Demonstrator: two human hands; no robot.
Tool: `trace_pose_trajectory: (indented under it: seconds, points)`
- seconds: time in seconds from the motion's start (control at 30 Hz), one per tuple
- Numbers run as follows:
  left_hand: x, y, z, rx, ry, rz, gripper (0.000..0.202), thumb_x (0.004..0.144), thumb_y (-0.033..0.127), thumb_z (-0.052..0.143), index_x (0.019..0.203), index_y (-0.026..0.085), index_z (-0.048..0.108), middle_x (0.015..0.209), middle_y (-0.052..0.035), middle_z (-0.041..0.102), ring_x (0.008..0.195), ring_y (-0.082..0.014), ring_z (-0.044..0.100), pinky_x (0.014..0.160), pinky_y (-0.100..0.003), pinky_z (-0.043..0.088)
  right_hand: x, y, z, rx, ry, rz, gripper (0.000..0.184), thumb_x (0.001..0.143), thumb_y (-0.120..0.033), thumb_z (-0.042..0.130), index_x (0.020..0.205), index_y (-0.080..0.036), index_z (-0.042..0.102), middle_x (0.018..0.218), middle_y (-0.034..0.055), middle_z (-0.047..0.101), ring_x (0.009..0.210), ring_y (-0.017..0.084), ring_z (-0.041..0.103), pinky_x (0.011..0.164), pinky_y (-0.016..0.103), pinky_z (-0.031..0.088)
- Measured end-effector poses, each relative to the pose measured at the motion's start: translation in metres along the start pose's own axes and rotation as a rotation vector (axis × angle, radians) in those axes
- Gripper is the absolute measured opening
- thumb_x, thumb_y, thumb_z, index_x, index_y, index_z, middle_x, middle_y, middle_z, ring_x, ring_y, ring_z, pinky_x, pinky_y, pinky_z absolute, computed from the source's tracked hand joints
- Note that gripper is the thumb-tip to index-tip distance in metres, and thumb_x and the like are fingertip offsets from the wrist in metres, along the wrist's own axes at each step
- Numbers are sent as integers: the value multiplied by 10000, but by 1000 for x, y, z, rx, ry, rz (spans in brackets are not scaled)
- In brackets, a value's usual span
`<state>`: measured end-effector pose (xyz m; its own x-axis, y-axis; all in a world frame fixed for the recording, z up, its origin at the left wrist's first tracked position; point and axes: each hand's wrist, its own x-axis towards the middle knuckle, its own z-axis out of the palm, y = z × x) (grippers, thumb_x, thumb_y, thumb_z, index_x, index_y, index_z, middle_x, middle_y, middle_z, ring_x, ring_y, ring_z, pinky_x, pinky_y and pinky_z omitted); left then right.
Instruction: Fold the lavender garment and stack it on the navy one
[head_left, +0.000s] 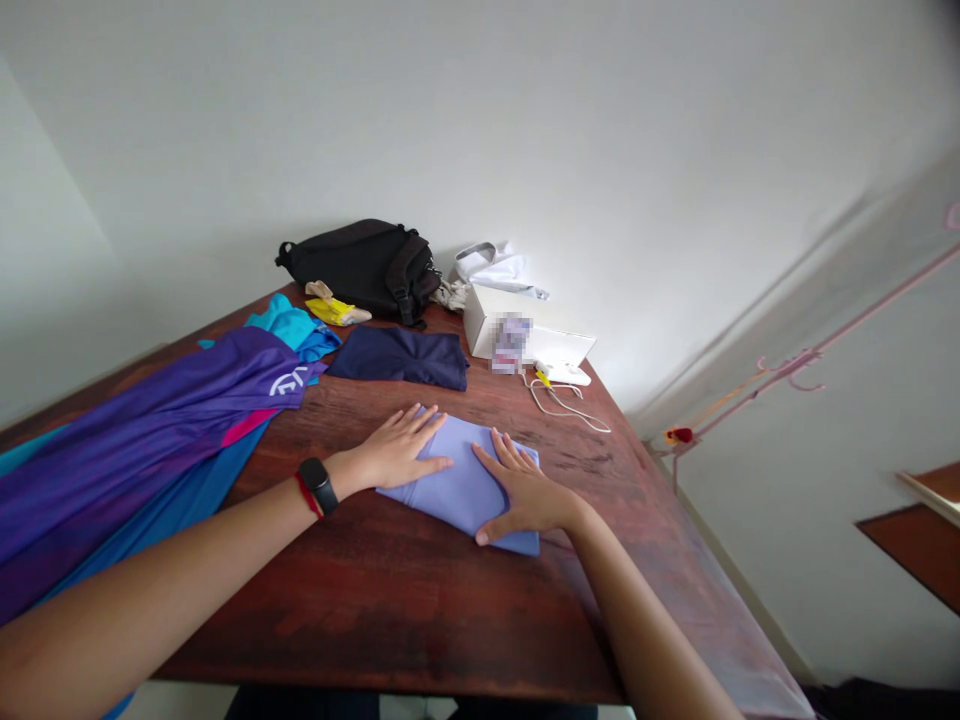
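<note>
A folded lavender cloth garment (459, 468) lies flat on the dark reddish wooden table (390, 600). My left hand (397, 450) rests palm down on its left side, fingers spread and pointing away from me. On the right side of the cloth lies my right hand (525, 488), also flat, with its thumb apart near the front edge. Both hands are open and touch the cloth from above. Parts of the cloth are hidden under the palms. A folded navy garment (401, 357) lies just beyond it.
Purple and blue clothes (165, 420) spread over the table's left side. Along the back stand a black bag (352, 265), a yellow item (330, 311), a white box (480, 320) and a white cable (566, 408). A pink rail with hooks (795, 365) runs at the right.
</note>
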<state>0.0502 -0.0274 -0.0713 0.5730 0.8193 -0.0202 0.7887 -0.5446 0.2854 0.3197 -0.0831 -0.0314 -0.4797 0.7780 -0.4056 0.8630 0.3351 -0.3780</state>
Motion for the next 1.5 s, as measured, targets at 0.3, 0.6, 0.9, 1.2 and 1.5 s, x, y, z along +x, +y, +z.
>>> trace_pose_trajectory:
  seconds: [0.3,0.6,0.9,1.2,1.5]
  points:
    - [1,-4,3,-9,-5,33,947,933,792,332,1626,159,206,1680,-145,155,1559,-347,100,1242,-495,81,-7,16,-13,23,-110,37,1470,539,-696,866,1614,-280,-48,1623,132,-319,1520,398,-200,1226,586,-35]
    - [-3,2,-8,-23,-16,36,912,935,772,362,1605,159,272,1670,-166,190,1556,-350,111,1232,-511,118,-12,34,-17,100,-80,48,1469,515,-662,898,1627,-244,34,1662,158,-199,1551,383,-87,1249,525,66]
    - [-6,7,-12,-15,-16,30,887,950,731,403,1609,155,261,1666,-169,190,1554,-352,117,1235,-514,129,27,39,8,154,694,151,501,854,-527,698,1236,-203,713,1221,118,712,1152,306,642,1025,425,463]
    - [-5,-1,-8,1,-8,81,805,949,739,416,1596,271,315,1679,-129,184,1550,-381,114,1222,-561,139,22,36,1,260,607,221,413,782,-542,749,969,-174,776,850,71,767,809,264,692,703,321,488]
    - [-5,-2,-8,-35,24,109,793,937,750,431,1578,287,361,1672,-125,220,1542,-401,145,1209,-589,155,17,39,-4,377,583,174,374,752,-530,754,838,-166,743,790,61,734,746,250,653,649,318,444]
